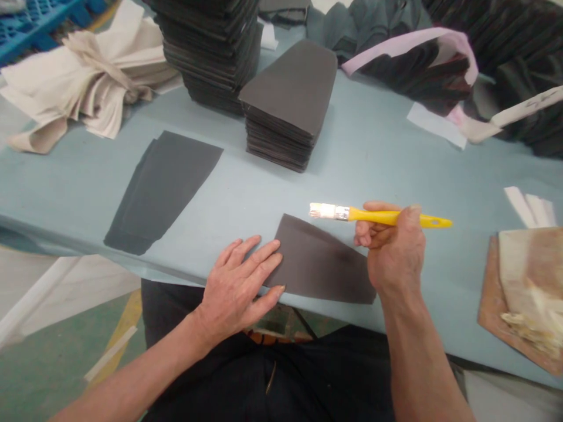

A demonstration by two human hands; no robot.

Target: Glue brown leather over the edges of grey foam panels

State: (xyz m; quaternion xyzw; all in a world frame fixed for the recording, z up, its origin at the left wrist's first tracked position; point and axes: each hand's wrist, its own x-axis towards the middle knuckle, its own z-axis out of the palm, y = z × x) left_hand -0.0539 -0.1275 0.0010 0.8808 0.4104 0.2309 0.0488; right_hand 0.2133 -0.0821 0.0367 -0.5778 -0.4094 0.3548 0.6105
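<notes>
My right hand (pixel 393 246) is closed around the yellow handle of a paintbrush (pixel 385 217), its pale, coated bristles pointing left above the table. Below the brush lies a dark grey fabric piece (pixel 321 264) at the table's front edge. On its left end rests my left hand (pixel 241 278), fingers spread and flat, holding nothing. Further left, a few overlapping dark grey pieces (pixel 169 181) lie flat. Behind them stands a neat stack of dark cut pieces (pixel 292 94).
A taller dark stack (pixel 215 53) rises at the back, beside a tied bundle of cream fabric (pixel 97 76). Dark bundles with a pink strip (pixel 409 41) lie back right. At right sits a brown board (pixel 490 293) bearing a crusted, glue-stained pad (pixel 528 258), with white strips (pixel 530 208) behind.
</notes>
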